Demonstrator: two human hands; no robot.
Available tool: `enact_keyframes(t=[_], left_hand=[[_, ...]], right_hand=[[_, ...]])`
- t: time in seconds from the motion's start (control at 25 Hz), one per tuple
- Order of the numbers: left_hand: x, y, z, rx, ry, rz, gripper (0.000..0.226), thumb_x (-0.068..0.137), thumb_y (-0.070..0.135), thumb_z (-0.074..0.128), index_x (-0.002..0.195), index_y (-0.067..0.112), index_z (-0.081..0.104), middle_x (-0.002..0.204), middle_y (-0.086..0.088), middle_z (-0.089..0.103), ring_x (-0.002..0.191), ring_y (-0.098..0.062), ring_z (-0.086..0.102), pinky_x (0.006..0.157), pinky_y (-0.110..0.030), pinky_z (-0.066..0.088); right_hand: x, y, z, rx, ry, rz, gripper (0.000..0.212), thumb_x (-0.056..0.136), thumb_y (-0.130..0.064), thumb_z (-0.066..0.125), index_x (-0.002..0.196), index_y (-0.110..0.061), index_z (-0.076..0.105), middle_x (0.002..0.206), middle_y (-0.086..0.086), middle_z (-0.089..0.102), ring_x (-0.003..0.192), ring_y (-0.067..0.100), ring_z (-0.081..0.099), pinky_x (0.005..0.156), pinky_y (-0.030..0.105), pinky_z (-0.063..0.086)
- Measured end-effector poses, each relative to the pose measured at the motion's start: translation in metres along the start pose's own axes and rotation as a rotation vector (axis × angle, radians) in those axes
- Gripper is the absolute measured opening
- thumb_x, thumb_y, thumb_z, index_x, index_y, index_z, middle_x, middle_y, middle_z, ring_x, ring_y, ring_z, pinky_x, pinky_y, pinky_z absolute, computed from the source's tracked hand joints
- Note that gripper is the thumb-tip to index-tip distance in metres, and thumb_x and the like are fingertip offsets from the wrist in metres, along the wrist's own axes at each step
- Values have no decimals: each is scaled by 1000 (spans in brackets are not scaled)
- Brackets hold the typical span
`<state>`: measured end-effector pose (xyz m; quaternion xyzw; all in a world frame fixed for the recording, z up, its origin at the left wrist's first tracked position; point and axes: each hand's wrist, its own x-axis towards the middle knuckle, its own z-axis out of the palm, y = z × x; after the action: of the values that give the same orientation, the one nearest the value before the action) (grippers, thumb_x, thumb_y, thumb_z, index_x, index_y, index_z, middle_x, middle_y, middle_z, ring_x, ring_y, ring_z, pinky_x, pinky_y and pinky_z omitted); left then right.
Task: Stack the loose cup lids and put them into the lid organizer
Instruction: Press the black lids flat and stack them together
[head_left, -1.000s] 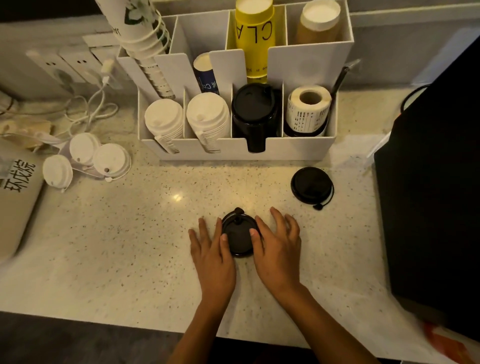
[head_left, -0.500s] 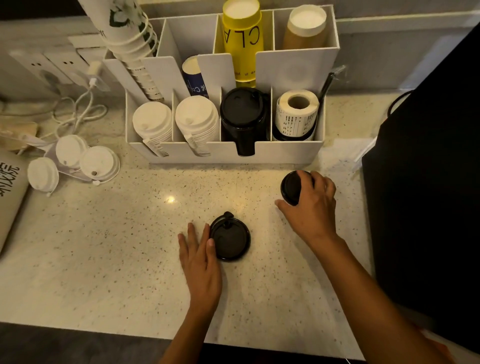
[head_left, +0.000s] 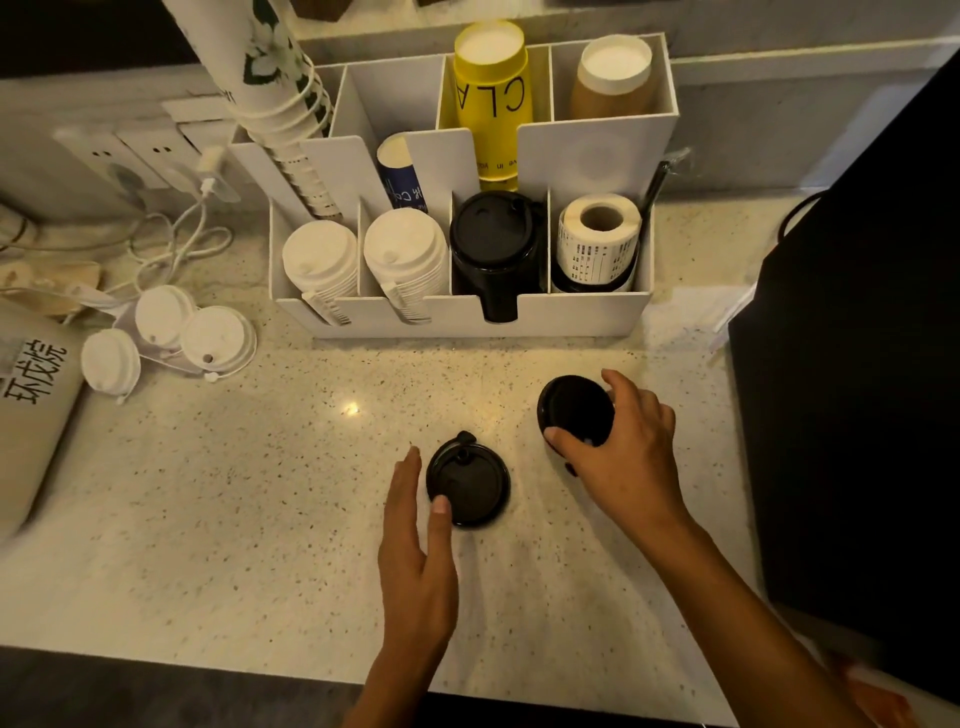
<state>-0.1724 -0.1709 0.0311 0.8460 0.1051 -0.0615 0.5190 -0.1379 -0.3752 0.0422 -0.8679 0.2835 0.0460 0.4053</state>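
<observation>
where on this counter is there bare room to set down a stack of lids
Bare counter lies between the loose white lids, the left hand and the near edge. It is crowded around the organizer and the cables.

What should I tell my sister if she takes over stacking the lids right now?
Right hand grips one black lid, tilted up off the counter.
Left hand rests open beside the other black lid, thumb touching its rim.
Organizer: black lids already in the third front slot.
Left: stack the two black lids, slot them, then the three white lids lying at left.
</observation>
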Motion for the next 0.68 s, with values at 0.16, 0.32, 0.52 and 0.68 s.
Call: enact_keyframes(t=[0.16,0.32,0.52,0.68], left_hand=[[-14,14,2,32,-122,123,59,90,45,55,146,33,38,143,26,44,133,11,38,105,-4,31],[-23,17,5,76,-249,212,73,83,50,68,146,30,37,145,19,47,135,0,43,108,-17,37],[-22,15,-4,85,-158,349,59,84,30,76,136,28,49,135,14,57,126,-5,53,104,-22,44],[-20,15,-20,91,-60,466,35,88,32,66,123,32,57,120,11,67,112,-3,62,96,-22,51]], right_hand=[[-25,-10,2,273,-95,116,80,73,-54,77,141,-33,40,130,-4,50,127,18,42,94,35,45],[-51,-29,4,565,-233,262,68,73,-61,73,132,-35,51,120,-9,62,113,11,57,86,28,47],[-73,-40,6,773,-412,297,59,71,-68,59,115,-30,69,106,-5,75,105,13,68,99,42,51],[-82,-47,13,788,-506,289,55,76,-72,49,111,-36,72,102,-3,77,102,13,70,99,46,51]])
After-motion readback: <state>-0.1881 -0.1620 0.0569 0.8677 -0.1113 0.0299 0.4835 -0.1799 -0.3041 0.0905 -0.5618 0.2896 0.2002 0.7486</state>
